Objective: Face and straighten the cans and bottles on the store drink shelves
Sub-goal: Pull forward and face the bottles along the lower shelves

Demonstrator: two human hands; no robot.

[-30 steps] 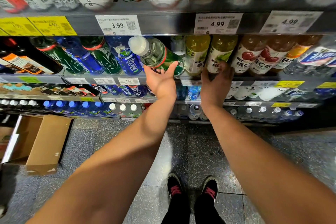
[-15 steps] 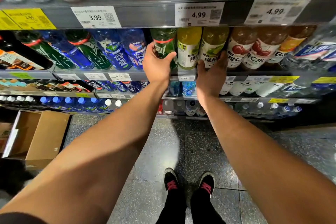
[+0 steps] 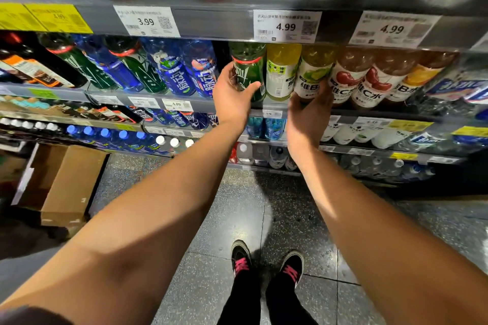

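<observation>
Scene: A person stands at store drink shelves, both bare arms raised to the second shelf (image 3: 237, 111) from the top.
Left hand: The left hand (image 3: 232, 99) wraps the lower body of a green bottle (image 3: 249, 68), thumb across the front, fingers (image 3: 229, 74) curled round its left side. The bottle stands upright at the shelf front, just right of a dark gap and touching a yellow bottle (image 3: 281, 71).
Why that hold: A grip low on the body lets the hand twist the bottle on its base; its label appears partly turned, so facing it looks like the step in hand.
Right hand: The right hand (image 3: 309, 111) cups the base of a lime-label bottle (image 3: 314, 74), palm up, fingers curved under it and partly hidden; whether they press or merely steady cannot be told.
Row: Red-fruit bottles (image 3: 351, 79) to the right already show their labels forward; blue bottles (image 3: 184, 71) to the left lean together.
Risk: The bottles stand packed shoulder to shoulder, so a hard twist could nudge the neighbours askew.
Also there: A cardboard box (image 3: 66, 182) sits on the floor at left.
</observation>
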